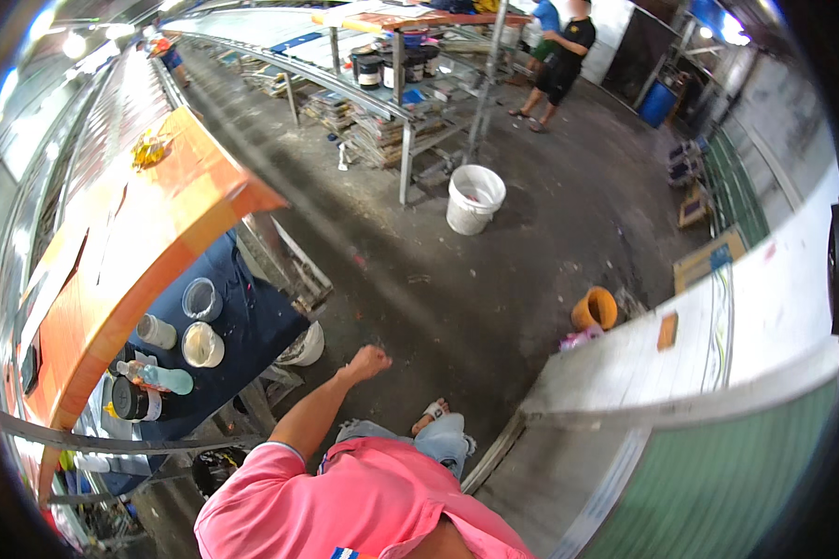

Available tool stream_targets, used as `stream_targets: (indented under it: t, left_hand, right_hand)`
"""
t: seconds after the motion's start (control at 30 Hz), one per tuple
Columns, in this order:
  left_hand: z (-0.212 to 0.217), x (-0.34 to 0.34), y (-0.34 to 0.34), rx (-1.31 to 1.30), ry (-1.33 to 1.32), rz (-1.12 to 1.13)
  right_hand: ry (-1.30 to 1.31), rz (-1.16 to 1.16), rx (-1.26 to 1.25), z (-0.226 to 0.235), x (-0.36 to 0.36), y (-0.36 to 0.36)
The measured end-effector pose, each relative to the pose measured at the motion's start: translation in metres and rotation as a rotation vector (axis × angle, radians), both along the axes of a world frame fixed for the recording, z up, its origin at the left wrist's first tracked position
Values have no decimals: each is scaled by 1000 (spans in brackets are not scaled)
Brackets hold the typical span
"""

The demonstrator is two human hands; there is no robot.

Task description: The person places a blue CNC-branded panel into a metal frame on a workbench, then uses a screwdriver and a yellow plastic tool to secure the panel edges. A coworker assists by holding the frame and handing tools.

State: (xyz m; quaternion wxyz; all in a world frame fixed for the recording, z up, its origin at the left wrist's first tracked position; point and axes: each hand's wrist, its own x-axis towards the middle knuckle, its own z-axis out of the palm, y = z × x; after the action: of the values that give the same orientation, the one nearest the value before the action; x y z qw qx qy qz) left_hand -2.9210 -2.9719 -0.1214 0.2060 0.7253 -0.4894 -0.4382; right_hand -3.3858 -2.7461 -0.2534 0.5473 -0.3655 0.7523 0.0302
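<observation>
My left hand (370, 361) hangs in front of me above the dark floor, its fingers loosely curled, and nothing shows in it. Nearest to it is a white bucket (305, 345) beside the low shelf, apart from the hand. On that shelf, covered with dark blue cloth (252, 321), stand a clear plastic tub (201, 300), a tub of cream-coloured stuff (202, 345), a whitish jar (157, 332), a bottle of pale green liquid (166, 377) lying tilted, and a black-lidded jar (136, 401). My right hand is out of the picture.
An orange-topped table (182, 200) runs along my left. Ahead stand a white bucket (475, 199) and a metal-framed table (406, 158) with stacked boards beneath. To the right lie an orange bucket (595, 308) and a white panel (667, 359). Several people stand farther off.
</observation>
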Motion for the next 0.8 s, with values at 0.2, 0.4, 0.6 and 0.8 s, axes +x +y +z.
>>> stream_targets:
  t: [0.2, 0.4, 0.6, 0.8]
  left_hand:
    - [-96, 67, 90, -281, -554, -528]
    - [-126, 53, 82, 737, 309, 470]
    - [-136, 74, -151, 280, 272, 717]
    - [-55, 211, -328, -24, 129, 443]
  right_hand:
    - [-3, 17, -33, 14, -39, -381]
    - [-413, -319, -672, 116, 59, -695]
    - [-496, -145, -283, 147, 271, -740]
    - [-333, 1246, -370, 38, 451, -732]
